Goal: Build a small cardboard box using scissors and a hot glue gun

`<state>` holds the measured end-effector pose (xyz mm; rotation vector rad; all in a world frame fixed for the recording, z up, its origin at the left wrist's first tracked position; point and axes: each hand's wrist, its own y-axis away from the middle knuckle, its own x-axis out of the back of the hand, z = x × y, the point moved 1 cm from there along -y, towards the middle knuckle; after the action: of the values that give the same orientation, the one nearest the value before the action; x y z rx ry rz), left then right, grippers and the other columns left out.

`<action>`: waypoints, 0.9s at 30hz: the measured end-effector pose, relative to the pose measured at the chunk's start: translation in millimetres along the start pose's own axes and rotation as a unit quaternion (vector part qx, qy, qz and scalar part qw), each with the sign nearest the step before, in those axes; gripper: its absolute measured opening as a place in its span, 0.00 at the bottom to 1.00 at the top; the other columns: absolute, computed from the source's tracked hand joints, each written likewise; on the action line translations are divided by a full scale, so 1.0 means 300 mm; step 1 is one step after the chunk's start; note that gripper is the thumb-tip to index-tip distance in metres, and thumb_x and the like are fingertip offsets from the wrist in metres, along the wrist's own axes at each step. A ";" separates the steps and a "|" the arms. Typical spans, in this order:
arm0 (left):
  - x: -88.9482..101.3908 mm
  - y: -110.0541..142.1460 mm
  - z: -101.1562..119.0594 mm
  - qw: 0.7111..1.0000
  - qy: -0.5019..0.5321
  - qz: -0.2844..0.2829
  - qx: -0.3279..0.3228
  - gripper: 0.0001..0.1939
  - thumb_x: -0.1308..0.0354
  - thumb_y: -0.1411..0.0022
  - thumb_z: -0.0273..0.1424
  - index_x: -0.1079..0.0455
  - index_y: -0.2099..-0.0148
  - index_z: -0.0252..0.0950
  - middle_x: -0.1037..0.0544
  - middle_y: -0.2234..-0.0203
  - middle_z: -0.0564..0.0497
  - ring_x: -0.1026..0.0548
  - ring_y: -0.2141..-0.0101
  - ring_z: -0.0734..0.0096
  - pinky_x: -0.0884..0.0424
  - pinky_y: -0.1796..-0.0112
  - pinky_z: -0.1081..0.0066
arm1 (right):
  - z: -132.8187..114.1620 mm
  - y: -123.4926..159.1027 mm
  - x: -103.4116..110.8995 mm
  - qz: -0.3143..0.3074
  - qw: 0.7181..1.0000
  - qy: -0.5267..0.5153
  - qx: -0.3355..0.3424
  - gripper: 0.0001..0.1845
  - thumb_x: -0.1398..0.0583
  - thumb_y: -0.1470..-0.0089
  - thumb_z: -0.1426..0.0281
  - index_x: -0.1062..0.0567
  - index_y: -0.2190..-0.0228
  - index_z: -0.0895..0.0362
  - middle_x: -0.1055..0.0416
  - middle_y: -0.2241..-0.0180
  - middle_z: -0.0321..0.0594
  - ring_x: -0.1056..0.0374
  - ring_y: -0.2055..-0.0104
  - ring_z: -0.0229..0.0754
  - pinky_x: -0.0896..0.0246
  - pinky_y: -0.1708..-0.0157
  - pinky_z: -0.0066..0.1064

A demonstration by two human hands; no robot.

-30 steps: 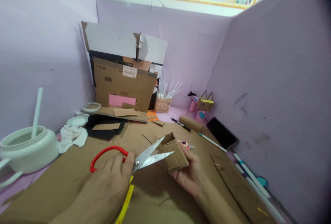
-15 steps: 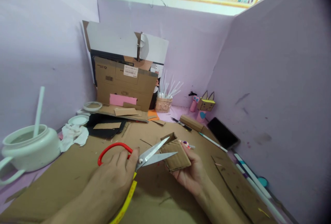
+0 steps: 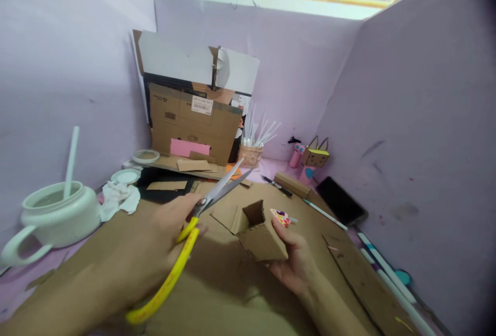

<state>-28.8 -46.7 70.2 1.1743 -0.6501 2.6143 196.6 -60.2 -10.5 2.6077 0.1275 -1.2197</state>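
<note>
Scissors (image 3: pixel 221 189) with a yellow handle loop are gripped in my left hand (image 3: pixel 170 238). Their blades stand slightly apart and point up and away, clear of the cardboard. In my right hand (image 3: pixel 292 256) is a small cardboard box (image 3: pixel 263 240), its top open and a flap (image 3: pixel 227 218) spread out to the left. My fingers wrap its right side and underside. A small colourful patterned piece (image 3: pixel 280 217) shows at the right fingertips, with a short pale stick beside it; whether it is fixed to the box I cannot tell.
A pale green pot (image 3: pixel 60 217) with a stick stands left, by crumpled tissue (image 3: pixel 120 199). Behind are upright cardboard (image 3: pixel 194 124) and a basket of white sticks (image 3: pixel 251 156). A phone (image 3: pixel 341 201), pens (image 3: pixel 277 185) and a cardboard animal figure (image 3: pixel 315 157) lie or stand right.
My left hand has turned and raised the scissors, so the blades have come away from the box and point upward. My right hand has tilted the box, showing its opening and flap.
</note>
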 end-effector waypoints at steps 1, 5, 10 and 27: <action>-0.007 -0.019 0.004 1.000 0.013 -0.011 0.001 0.11 0.49 0.45 0.39 0.32 0.62 0.42 0.27 0.76 0.54 0.30 0.76 0.67 0.35 0.73 0.71 | 0.003 0.002 0.000 -0.002 1.000 0.000 -0.004 0.16 0.33 0.61 0.67 0.24 0.66 0.58 0.21 0.75 0.40 0.25 0.67 0.48 0.32 0.61 0.41; -0.088 -0.072 -0.016 0.989 0.133 -0.004 0.064 0.16 0.48 0.46 0.44 0.35 0.61 0.39 0.33 0.81 0.56 0.33 0.79 0.70 0.38 0.78 0.74 | 0.000 0.009 0.003 -0.027 1.000 0.001 -0.001 0.15 0.33 0.61 0.67 0.24 0.68 0.58 0.21 0.75 0.42 0.25 0.65 0.51 0.34 0.58 0.45; -0.188 -0.082 -0.046 0.888 0.409 -0.088 0.192 0.15 0.43 0.52 0.38 0.37 0.63 0.37 0.31 0.81 0.56 0.32 0.82 0.74 0.35 0.80 0.75 | -0.014 0.022 0.024 -0.068 0.997 0.012 0.036 0.13 0.34 0.59 0.67 0.24 0.67 0.56 0.21 0.70 0.41 0.25 0.65 0.50 0.34 0.56 0.46; -0.324 -0.020 0.019 0.737 0.534 -0.230 0.345 0.25 0.40 0.55 0.50 0.36 0.69 0.32 0.30 0.80 0.52 0.34 0.83 0.76 0.36 0.85 0.75 | 0.006 0.041 0.077 -0.123 0.990 0.057 0.038 0.21 0.33 0.61 0.66 0.24 0.61 0.59 0.21 0.67 0.46 0.25 0.64 0.51 0.33 0.60 0.42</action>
<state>41.7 -44.5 2.7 -0.2536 0.7832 2.4858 212.5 -73.3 -26.8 2.7935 0.4443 -1.1719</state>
